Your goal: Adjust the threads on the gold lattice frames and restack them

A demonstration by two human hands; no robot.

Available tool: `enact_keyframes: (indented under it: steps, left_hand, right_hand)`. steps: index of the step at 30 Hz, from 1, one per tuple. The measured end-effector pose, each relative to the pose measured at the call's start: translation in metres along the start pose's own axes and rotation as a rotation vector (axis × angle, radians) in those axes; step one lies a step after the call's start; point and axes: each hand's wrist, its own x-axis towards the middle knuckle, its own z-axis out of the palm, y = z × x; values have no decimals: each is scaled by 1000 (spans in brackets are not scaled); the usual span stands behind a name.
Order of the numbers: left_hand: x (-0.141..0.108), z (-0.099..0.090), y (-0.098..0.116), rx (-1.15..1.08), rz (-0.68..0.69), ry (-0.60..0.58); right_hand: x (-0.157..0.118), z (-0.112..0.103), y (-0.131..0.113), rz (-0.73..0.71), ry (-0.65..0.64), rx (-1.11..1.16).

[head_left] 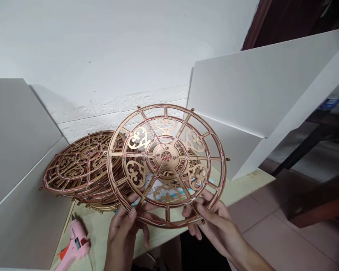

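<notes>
A round gold-coloured metal frame (167, 207) is held up, tilted toward me, over the front of the table. It has spokes, scroll ornaments and a central disc, with reddish wires running along its rings and spokes. My left hand (127, 226) grips the lower left of its rim, thumb in front and fingers behind. On the lower right, my right hand (211, 216) grips the rim the same way; some fingertips show below and through the openings. Behind the held frame, to the left, lies a stack of similar round frames (81, 162).
A pink glue gun (77, 241) lies on the pale tabletop (248, 184) at front left. White panels (19, 150) stand on the left, and another white panel (243, 86) stands on the right. A white wall (110, 49) rises behind. Dark furniture (322, 199) is at far right.
</notes>
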Motion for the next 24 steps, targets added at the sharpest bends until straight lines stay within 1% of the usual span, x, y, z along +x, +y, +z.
enact_keyframes:
  steps: [2,4,8,11,13,16,21,24]
  left_hand:
    - [1,1,1,-14,-1,7]
    - [1,4,3,-6,-2,-15]
    - [-4,16,8,-2,6,-76]
    - [-10,25,12,-19,-34,-30]
    - [-12,28,12,-30,-63,7]
    - [-8,23,9,5,-58,19]
    - [1,13,4,102,2,41]
    - [-2,14,6,138,-7,-12]
  right_hand:
    - [-2,4,1,6,47,25]
    - [-2,5,1,18,84,54]
    - [-1,0,2,28,58,66]
    - [-2,-6,3,13,52,59]
    - [-3,-9,3,7,48,47]
    - [-4,-9,2,-8,47,6]
    - [-6,-4,3,-35,33,-19]
    - [-6,-2,7,-16,-57,-4]
